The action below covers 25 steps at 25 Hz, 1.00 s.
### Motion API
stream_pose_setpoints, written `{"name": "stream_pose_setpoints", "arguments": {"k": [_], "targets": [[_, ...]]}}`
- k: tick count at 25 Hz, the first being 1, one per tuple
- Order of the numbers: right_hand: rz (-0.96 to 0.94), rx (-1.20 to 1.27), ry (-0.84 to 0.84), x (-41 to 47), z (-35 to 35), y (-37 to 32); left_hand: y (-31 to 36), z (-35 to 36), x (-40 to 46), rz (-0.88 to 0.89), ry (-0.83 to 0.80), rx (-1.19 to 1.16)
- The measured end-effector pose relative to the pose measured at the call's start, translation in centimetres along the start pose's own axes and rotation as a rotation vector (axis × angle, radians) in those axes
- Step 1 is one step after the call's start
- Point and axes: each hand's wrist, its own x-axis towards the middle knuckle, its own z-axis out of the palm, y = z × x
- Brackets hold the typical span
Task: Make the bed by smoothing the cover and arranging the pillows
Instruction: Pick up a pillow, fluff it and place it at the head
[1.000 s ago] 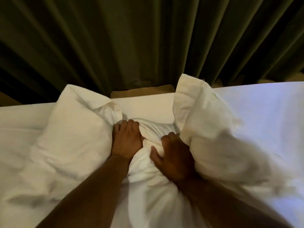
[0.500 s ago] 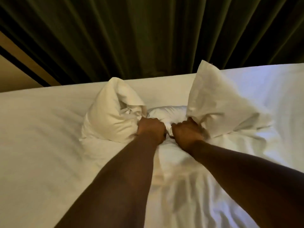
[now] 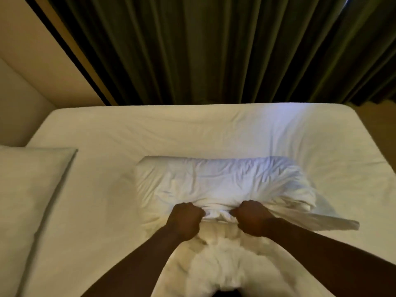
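Note:
A crumpled white pillow (image 3: 222,181) lies across the middle of the bed, its long side facing me. My left hand (image 3: 185,220) and my right hand (image 3: 251,218) are both fisted on the pillow's near edge, bunching the fabric between them. A loose flap of its case trails out to the right. The near part of the pillow hangs blurred between my forearms. A second white pillow (image 3: 27,200) lies flat at the left edge. The white bed sheet (image 3: 192,129) is mostly smooth.
Dark green curtains (image 3: 214,50) hang right behind the far edge of the bed. A beige padded wall or headboard (image 3: 25,88) stands at the left. A strip of floor (image 3: 379,129) shows past the bed's right corner.
The pillow, folded upward with both ends raised, has dropped flat and spread out across the bed. My hands moved apart and toward me while keeping their grip. The view pulled back.

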Motion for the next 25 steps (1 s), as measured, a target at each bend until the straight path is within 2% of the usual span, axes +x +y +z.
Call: {"name": "stream_pose_setpoints", "arguments": {"k": [3, 7, 9, 11, 13, 17, 23, 25], "targets": [[0.059, 0.12, -0.028, -10.0, -3.5, -6.0, 1.3, -1.1, -10.7, -0.002, 0.148, -0.079], [0.063, 0.148, 0.098, -19.7, -6.5, -14.4, 2.2, -0.6, -23.0, -0.033, 0.396, -0.132], [0.071, 0.214, 0.165, -23.3, -7.7, -18.2, 2.3, 1.0, -27.4, -0.134, 0.596, -0.182], [0.097, 0.273, 0.229, -27.0, -7.7, -22.1, 3.1, 3.2, -31.9, -0.243, 0.705, -0.105], [0.104, 0.284, 0.266, -30.1, -6.6, -25.1, 5.0, 5.5, -35.2, -0.238, 0.679, -0.016], [0.174, 0.311, 0.264, -35.9, -2.8, -28.3, 8.8, 9.2, -38.9, -0.144, 0.671, 0.001], [0.157, 0.277, 0.294, -40.8, -0.3, -29.0, 9.6, 9.4, -43.4, 0.097, 0.705, -0.012], [0.092, 0.255, 0.298, -41.8, 0.0, -29.0, 10.0, 8.5, -44.8, 0.158, 0.774, -0.023]]}}
